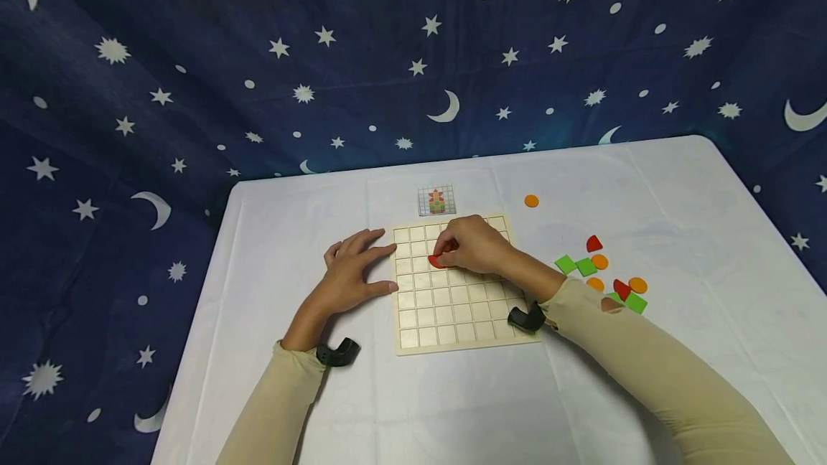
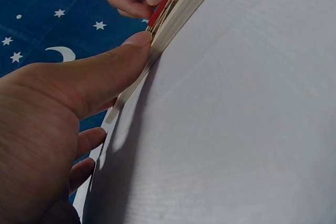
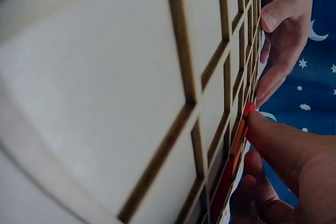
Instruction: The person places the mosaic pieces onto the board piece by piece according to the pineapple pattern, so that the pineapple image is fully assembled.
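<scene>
On the white table lies a pale wooden grid board [image 1: 461, 314]. My right hand [image 1: 477, 244] is over its upper middle, thumb and forefinger pinching a red quarter-circle piece [image 1: 436, 262] at the grid. The right wrist view shows the thumb on that red piece [image 3: 248, 109], beside an orange piece [image 3: 238, 142] and another red piece [image 3: 222, 190] on the board; in the head view the right hand hides these two. My left hand [image 1: 349, 275] is spread at the board's left edge, with the thumb [image 2: 115, 69] against the rim.
A small pattern card [image 1: 436, 200] lies just beyond the board. To the right are several loose pieces: green squares [image 1: 566, 264], orange discs [image 1: 637, 285] and red quarter-circles [image 1: 594, 243]. One orange disc [image 1: 531, 201] lies apart, farther back. A dark starry cloth [image 1: 362, 56] hangs behind the table.
</scene>
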The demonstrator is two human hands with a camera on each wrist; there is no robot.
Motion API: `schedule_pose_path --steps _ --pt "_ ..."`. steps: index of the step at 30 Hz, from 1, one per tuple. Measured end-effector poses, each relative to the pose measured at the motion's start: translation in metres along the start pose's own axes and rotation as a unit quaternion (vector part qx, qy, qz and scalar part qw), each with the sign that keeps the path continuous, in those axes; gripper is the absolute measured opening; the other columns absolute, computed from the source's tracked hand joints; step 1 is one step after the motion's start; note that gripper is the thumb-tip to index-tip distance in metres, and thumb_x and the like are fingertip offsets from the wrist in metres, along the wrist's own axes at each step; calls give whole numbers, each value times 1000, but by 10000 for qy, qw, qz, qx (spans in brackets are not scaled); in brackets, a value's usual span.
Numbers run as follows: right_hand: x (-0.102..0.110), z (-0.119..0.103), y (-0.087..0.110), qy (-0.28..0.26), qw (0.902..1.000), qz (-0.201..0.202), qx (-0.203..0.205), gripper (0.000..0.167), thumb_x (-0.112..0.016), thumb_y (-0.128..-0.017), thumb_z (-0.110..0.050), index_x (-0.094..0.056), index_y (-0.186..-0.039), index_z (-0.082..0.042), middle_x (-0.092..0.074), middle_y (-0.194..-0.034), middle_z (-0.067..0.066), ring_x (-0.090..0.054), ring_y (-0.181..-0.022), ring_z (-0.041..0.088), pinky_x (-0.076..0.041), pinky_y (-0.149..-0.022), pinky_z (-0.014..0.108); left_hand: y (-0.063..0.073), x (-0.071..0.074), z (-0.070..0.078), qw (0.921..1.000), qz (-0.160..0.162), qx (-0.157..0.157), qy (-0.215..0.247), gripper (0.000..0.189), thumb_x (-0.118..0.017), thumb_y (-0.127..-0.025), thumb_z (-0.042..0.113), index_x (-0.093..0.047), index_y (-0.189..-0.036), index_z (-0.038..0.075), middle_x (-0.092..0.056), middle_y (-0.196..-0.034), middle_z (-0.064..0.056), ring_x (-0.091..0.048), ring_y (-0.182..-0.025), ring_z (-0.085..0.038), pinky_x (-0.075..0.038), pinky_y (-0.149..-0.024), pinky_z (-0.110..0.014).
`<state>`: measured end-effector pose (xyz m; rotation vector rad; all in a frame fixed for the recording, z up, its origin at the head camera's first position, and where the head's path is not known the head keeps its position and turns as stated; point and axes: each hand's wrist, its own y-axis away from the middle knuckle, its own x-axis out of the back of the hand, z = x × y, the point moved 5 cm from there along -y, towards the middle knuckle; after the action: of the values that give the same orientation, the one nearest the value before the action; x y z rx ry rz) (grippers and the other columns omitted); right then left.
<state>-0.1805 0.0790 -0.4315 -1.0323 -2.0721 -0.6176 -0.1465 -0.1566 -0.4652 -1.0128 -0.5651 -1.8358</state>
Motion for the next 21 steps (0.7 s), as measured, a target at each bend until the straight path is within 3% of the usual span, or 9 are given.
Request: schedule_pose_path --steps 21 --pt "3 4 5 -39 9999 94 -36 6 -86 -83 -18 -84 -89 -21 -70 -86 -6 -61 -82 11 -49 -72 31 1 0 1 10000 -29 53 49 70 -82 -84 47 -59 -146 23 -38 -163 -6 -26 -153 -33 -11 -112 -65"
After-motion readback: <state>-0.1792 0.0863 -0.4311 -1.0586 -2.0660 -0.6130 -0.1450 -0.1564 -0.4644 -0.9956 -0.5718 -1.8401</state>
